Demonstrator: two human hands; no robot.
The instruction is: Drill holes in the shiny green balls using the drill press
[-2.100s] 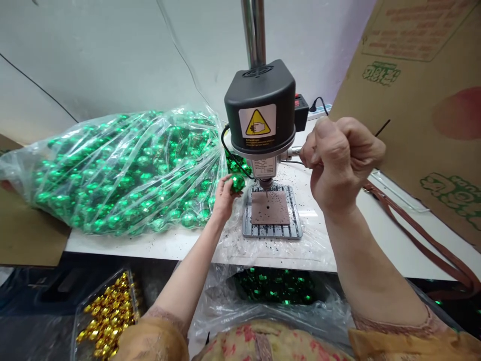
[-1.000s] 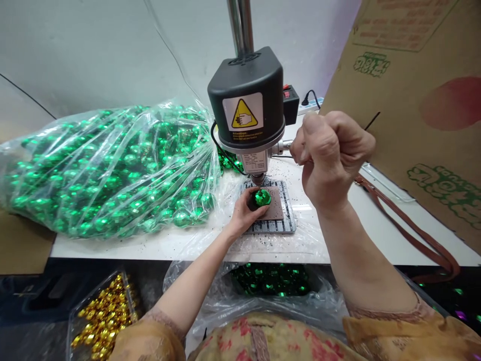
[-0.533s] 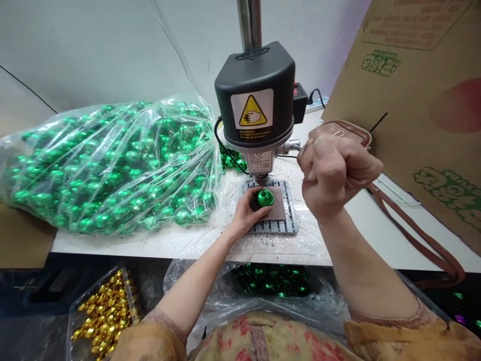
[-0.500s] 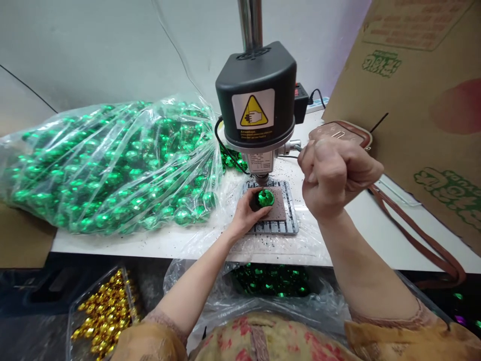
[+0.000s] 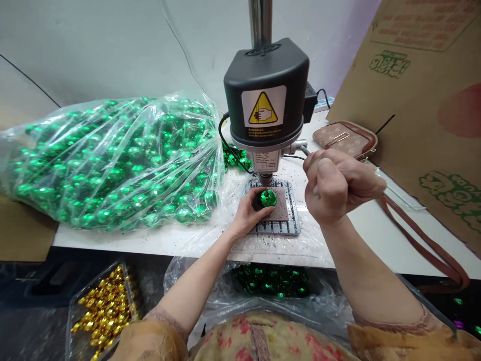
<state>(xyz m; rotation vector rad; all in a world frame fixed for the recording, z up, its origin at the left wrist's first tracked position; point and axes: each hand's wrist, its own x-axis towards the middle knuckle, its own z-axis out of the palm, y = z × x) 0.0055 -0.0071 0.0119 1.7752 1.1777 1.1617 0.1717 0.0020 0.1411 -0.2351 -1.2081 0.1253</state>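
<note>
Between the thumb and fingers of my left hand sits a shiny green faceted ball. It rests on a small brown board on the slotted metal base of a bench drill press. The drill's chuck is directly above the ball, and the bit's tip appears to meet the ball's top. My right hand is closed around the end of the drill's feed lever, right of the machine; the fingers hide the grip.
A clear plastic bag of green balls lies on the left of the white table. A patterned purse and a cardboard box stand at right. Below the table edge are more green balls and a clear bin of gold balls.
My right hand sits slightly lower relative to the drill, still on the lever. The whole view has shifted a little; my left hand keeps the ball under the chuck.
</note>
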